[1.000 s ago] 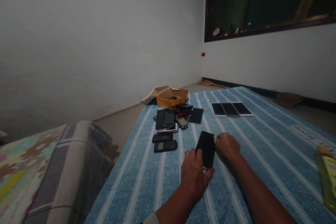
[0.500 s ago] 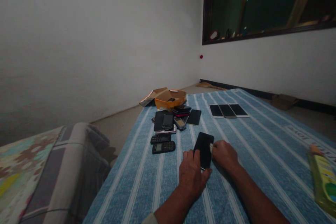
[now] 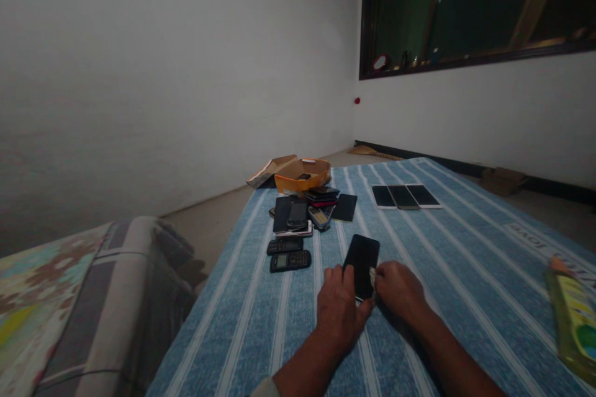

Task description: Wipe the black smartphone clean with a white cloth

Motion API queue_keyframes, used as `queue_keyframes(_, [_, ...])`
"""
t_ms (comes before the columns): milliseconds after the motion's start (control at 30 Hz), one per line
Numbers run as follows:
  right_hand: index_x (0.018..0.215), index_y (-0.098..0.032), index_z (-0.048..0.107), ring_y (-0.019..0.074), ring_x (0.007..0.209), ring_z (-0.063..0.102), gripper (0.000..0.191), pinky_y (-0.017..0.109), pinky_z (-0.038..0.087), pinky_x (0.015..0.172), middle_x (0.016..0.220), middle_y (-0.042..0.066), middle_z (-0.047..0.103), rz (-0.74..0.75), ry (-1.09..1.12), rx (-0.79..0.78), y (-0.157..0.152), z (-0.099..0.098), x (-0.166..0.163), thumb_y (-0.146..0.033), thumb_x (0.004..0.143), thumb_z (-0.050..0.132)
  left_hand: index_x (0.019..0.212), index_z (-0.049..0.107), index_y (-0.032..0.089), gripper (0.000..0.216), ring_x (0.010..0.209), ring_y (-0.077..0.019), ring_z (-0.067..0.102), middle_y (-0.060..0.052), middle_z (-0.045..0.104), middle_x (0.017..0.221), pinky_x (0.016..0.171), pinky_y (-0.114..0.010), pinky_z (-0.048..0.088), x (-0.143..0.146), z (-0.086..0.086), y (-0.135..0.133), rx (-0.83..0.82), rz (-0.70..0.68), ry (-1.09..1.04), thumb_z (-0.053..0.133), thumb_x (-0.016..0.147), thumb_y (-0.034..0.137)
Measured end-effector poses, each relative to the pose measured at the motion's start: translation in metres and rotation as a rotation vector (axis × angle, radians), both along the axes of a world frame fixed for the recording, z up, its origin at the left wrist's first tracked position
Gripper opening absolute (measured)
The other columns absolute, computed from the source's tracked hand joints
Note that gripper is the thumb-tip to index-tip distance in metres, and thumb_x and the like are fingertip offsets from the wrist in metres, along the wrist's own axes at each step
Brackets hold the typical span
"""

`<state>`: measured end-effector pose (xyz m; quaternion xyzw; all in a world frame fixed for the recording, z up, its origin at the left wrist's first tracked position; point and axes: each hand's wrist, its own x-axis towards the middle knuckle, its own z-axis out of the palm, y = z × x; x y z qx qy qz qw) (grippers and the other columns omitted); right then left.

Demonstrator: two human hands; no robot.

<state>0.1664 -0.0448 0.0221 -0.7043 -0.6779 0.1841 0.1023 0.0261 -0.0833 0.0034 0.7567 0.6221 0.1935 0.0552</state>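
A black smartphone point(image 3: 361, 255) lies flat on the blue striped cloth point(image 3: 465, 260), screen up. My left hand point(image 3: 339, 310) rests on its near left edge, fingers curled against it, holding it down. Pinched in my right hand point(image 3: 398, 288) is a small whitish wad point(image 3: 372, 275), pressed against the phone's right edge. Beyond lie a pile of phones point(image 3: 307, 211) and two black keypad phones point(image 3: 288, 253).
Three smartphones point(image 3: 405, 196) lie in a row farther back. An open orange cardboard box point(image 3: 300, 175) stands at the far edge. A yellow-green packet point(image 3: 575, 319) lies at the right. A patterned mattress point(image 3: 56, 310) sits at the left.
My right hand has slid the small wad down along the phone's right edge toward me. My left hand stays on the phone. The camera view has shifted slightly.
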Motion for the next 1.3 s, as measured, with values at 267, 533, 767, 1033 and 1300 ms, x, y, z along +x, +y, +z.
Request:
queue_keyframes(267, [0.078, -0.019, 0.074, 0.0203, 0.081, 0.069, 0.025, 0.025, 0.033, 0.055, 0.085, 0.012, 0.075, 0.027, -0.007, -0.037, -0.008, 0.011, -0.002, -0.017, 0.081, 0.049, 0.125, 0.050, 0.016, 0.060, 0.104, -0.0280, 0.049, -0.009, 0.058, 0.113, 0.093, -0.042, 0.045, -0.003, 0.000, 0.000, -0.014, -0.031, -0.024, 0.073, 0.074, 0.034])
queue_keyframes(533, [0.077, -0.019, 0.074, 0.0211, 0.080, 0.069, 0.023, 0.026, 0.032, 0.054, 0.084, 0.011, 0.074, 0.063, -0.003, -0.063, -0.009, 0.011, -0.001, -0.016, 0.078, 0.051, 0.124, 0.050, 0.016, 0.067, 0.103, -0.0290, 0.049, -0.009, 0.056, 0.112, 0.092, -0.043, 0.046, -0.006, -0.005, -0.001, 0.005, -0.055, -0.047, 0.077, 0.069, 0.040])
queue_keyframes(767, [0.074, -0.018, 0.073, 0.0200, 0.075, 0.068, 0.022, 0.026, 0.030, 0.053, 0.079, 0.011, 0.074, 0.100, 0.004, -0.048, -0.011, 0.012, -0.001, -0.015, 0.077, 0.051, 0.129, 0.046, 0.019, 0.075, 0.106, -0.0295, 0.048, -0.009, 0.054, 0.116, 0.094, -0.044, 0.046, -0.008, 0.000, -0.002, -0.036, -0.072, -0.065, 0.079, 0.063, 0.038])
queue_keyframes(1033, [0.069, -0.018, 0.073, 0.0196, 0.073, 0.069, 0.020, 0.025, 0.029, 0.051, 0.077, 0.011, 0.074, 0.143, 0.018, -0.091, -0.013, 0.014, -0.001, -0.012, 0.072, 0.054, 0.133, 0.043, 0.016, 0.091, 0.111, -0.0326, 0.047, -0.012, 0.053, 0.123, 0.095, -0.046, 0.045, -0.010, 0.007, -0.003, -0.092, -0.087, -0.074, 0.084, 0.055, 0.039])
queue_keyframes(1300, [0.063, -0.018, 0.072, 0.0172, 0.066, 0.065, 0.023, 0.023, 0.028, 0.051, 0.072, 0.008, 0.073, 0.183, 0.044, -0.112, -0.012, 0.014, 0.002, -0.007, 0.067, 0.053, 0.135, 0.041, 0.020, 0.099, 0.115, -0.0331, 0.045, -0.011, 0.051, 0.127, 0.098, -0.046, 0.043, -0.011, 0.007, -0.002, -0.136, -0.084, -0.093, 0.086, 0.050, 0.042])
